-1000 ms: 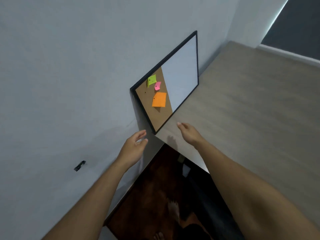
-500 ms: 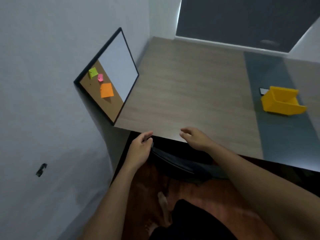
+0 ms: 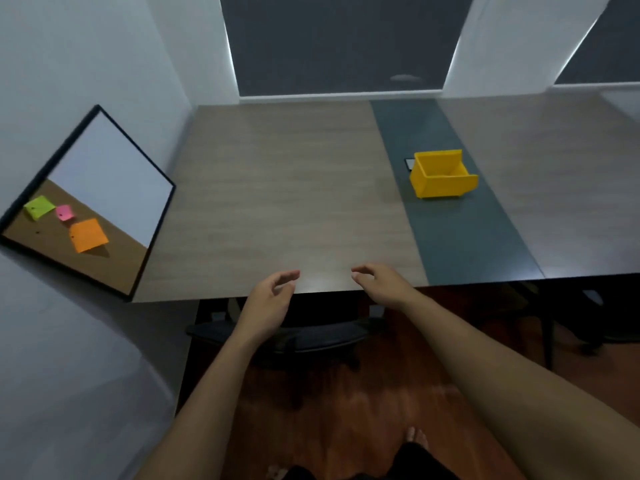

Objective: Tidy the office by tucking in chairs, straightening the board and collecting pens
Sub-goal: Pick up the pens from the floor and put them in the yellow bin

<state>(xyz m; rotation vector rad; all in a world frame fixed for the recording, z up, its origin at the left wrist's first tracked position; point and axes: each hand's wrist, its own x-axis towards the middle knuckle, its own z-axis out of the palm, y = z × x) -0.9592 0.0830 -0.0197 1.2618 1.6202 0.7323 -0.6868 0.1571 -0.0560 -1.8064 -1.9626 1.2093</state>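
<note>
Both hands, left hand [image 3: 268, 301] and right hand [image 3: 381, 284], hover empty with fingers loosely spread above the black chair back [image 3: 311, 336] tucked under the wood-grain desk [image 3: 277, 202]; the black-framed cork-and-white board [image 3: 93, 199] leans against the wall at left.

Both forearms reach forward; left hand [image 3: 268, 299] and right hand [image 3: 382, 287] hang empty, fingers loosely curled.

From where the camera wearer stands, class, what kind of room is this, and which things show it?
Probably an office or meeting room: a long desk, a dark chair tucked under it, and a framed cork-and-whiteboard with sticky notes leaning on the wall.
</note>
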